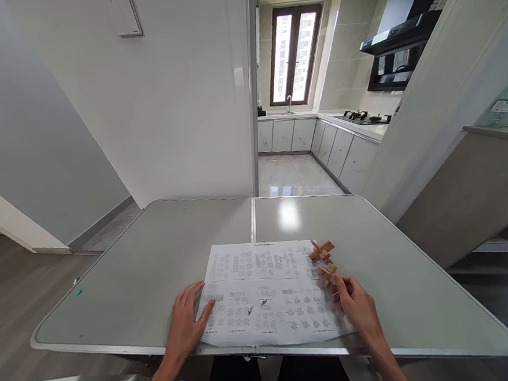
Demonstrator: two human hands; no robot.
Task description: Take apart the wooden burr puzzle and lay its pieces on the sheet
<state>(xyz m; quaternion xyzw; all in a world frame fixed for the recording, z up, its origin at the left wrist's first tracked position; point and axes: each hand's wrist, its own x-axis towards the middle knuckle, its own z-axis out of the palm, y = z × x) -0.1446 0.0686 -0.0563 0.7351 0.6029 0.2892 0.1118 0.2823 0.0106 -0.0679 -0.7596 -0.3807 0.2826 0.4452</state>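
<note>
A printed instruction sheet [265, 291] with rows of small diagrams lies flat near the front edge of a grey folding table [154, 261]. My left hand [187, 320] rests flat on the sheet's left edge, fingers stretched out. My right hand [353, 305] lies on the sheet's right side, its fingertips closed on a small wooden puzzle assembly [326, 274]. A second wooden puzzle piece cluster [321, 250] sits just beyond it, on the sheet's upper right corner, untouched.
A metal seam [252, 219] runs down the table's middle. Beyond the table stands a white wall with a switch panel [126, 15]. To the right, a doorway opens onto a kitchen with cabinets, a hob [362, 117] and a window. A counter [493, 133] rises at right.
</note>
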